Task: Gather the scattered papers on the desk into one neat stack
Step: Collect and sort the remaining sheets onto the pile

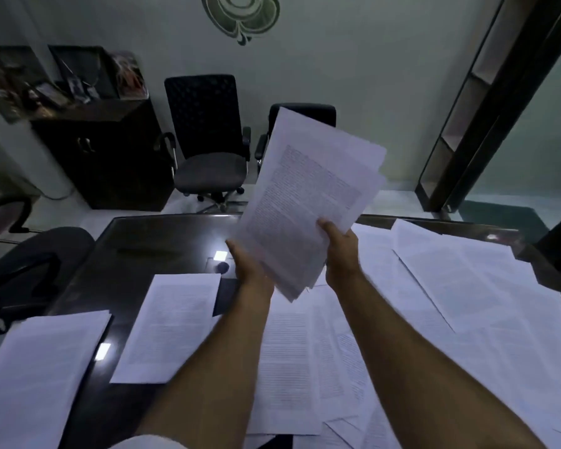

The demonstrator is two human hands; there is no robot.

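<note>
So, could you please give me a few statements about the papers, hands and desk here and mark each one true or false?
1. Both hands hold the bundle of papers above the desk. True: the left hand and the right hand both grip its lower end.
2. Every sheet has already been gathered. False: many loose sheets lie on the desk, and a single sheet lies apart on the left.
3. The held bundle is squared up neatly. False: its edges are fanned and uneven.
4. Two office chairs stand beyond the desk. True.
5. A laptop sits open on the desk. False: none is in view.
</note>
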